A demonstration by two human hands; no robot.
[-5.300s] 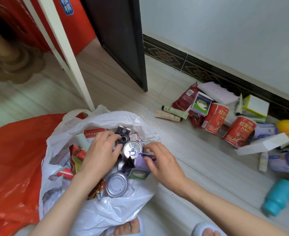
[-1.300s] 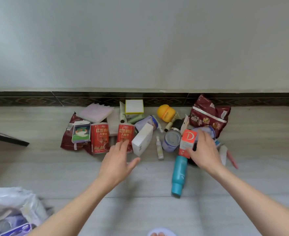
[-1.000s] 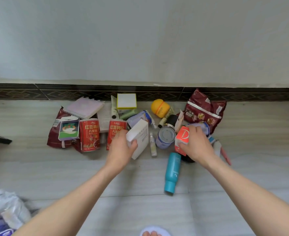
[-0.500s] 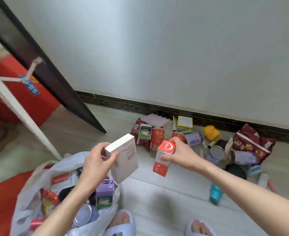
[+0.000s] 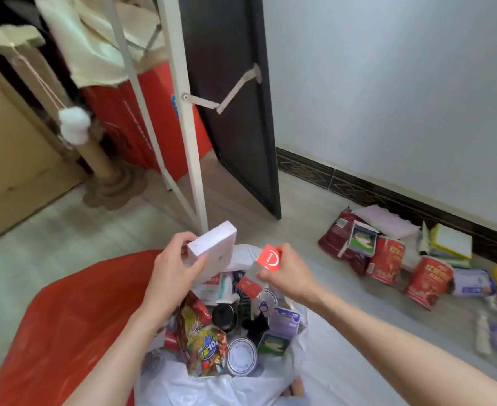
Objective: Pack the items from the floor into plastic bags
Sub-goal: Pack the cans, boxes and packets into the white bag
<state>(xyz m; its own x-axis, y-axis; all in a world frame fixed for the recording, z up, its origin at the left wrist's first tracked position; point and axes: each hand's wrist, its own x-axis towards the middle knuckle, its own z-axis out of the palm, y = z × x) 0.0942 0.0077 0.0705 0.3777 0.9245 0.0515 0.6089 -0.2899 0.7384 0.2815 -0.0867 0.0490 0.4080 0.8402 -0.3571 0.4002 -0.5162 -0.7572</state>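
My left hand (image 5: 173,266) grips a white flat box (image 5: 213,248) above the open mouth of a white plastic bag (image 5: 212,388). My right hand (image 5: 288,273) holds a red and white carton (image 5: 266,263) just over the same opening. Inside the bag lie cans, a snack packet (image 5: 203,344), a purple box (image 5: 285,322) and other packs. Beside the bag on the left lies a red plastic bag (image 5: 65,317). More items stay on the floor by the wall at right: two red cans (image 5: 386,259) (image 5: 428,281), a dark red pouch (image 5: 333,238), a yellow-edged box (image 5: 452,241).
A white metal frame leg (image 5: 188,142) stands just behind the bags. A dark door (image 5: 235,98) is open behind it. A cardboard cat post (image 5: 101,168) and red box (image 5: 130,124) stand at the back left. Pale floor lies between the bag and the item pile.
Both hands picked the white box and the red carton from the pile by the wall and carried them left, over the white bag. My view turned left with them.
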